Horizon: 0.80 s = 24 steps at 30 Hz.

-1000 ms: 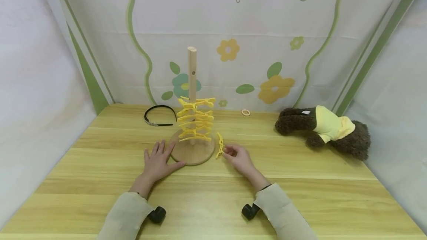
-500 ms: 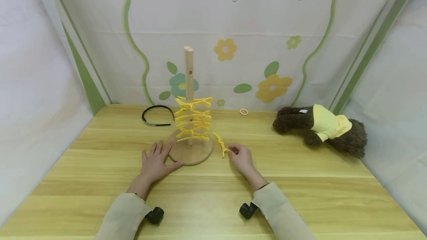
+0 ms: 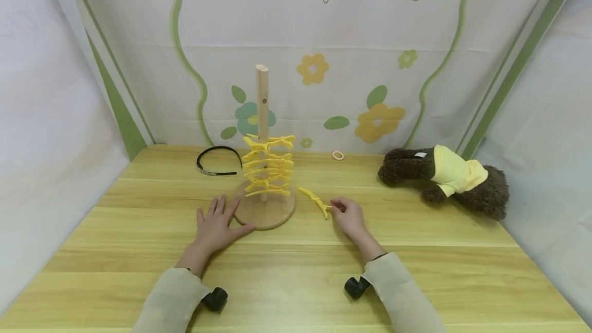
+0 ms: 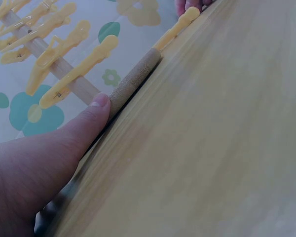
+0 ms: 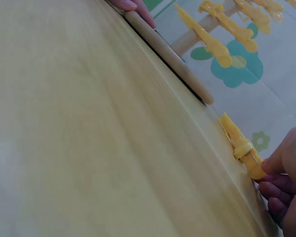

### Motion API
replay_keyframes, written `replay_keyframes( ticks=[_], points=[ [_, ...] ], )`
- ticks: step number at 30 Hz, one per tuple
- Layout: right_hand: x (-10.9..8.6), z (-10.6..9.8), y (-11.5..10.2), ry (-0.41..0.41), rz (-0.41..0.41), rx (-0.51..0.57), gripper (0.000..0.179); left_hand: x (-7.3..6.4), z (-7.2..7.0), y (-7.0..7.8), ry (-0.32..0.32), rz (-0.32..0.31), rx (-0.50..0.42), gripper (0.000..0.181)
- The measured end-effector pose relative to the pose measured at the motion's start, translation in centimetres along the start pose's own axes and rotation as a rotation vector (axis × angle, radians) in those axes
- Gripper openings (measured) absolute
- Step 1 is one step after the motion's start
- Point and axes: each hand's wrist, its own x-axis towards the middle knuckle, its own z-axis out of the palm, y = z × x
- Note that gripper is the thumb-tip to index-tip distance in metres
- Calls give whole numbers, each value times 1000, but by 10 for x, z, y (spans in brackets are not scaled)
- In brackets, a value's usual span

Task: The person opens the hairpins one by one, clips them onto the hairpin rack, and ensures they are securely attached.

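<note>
The wooden table (image 3: 416, 251) spans the head view, light planks running side to side, backed by a floral cloth backdrop (image 3: 351, 40) with green stripes.

A brown plush toy (image 3: 446, 179) in a yellow shirt lies on its side at the right rear of the table, well apart from both hands.

A wooden stand (image 3: 263, 204), made of a round base and an upright post, sits at centre. Several yellow hair clips (image 3: 268, 163) are clamped to the lower part of the post, stacked one above another; the upper part of the post is bare.

A black headband (image 3: 218, 161) lies at the left rear of the stand, near it but apart.

The left hand (image 3: 217, 225) lies flat on the table, fingers straight and spread, grasping nothing; the left wrist view shows the thumb tip touching the edge of the stand's base.

The right hand (image 3: 349, 215) rests on the table to the right of the stand and pinches one end of a loose yellow hair clip (image 3: 315, 200) between thumb and fingertips. The clip's free end points toward the base, just beside it but apart; whether the clip rests on the table cannot be told.

A small pale hair ring (image 3: 338, 155) lies near the backdrop, behind the right hand.
</note>
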Motion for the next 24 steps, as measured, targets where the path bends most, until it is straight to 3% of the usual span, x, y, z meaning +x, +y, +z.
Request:
replay_keyframes(
  ticks=[4, 9, 12, 18, 24],
  points=[
    [-3, -3, 2, -29, -55, -26, 23, 0, -1, 0, 1, -3, -4, 88],
    [-6, -1, 3, -90, -91, -188, 48, 0, 0, 0, -6, -7, -6, 88],
    [-7, 2, 4, -77, -83, -231, 48, 0, 1, 0, -7, -7, -2, 87],
    [-6, 3, 5, -23, -117, -204, 37, 0, 1, -1, -6, -6, 1, 87],
    [-4, -4, 3, -58, -107, -140, 33, 0, 0, -1, -5, -6, -3, 87]
  ],
)
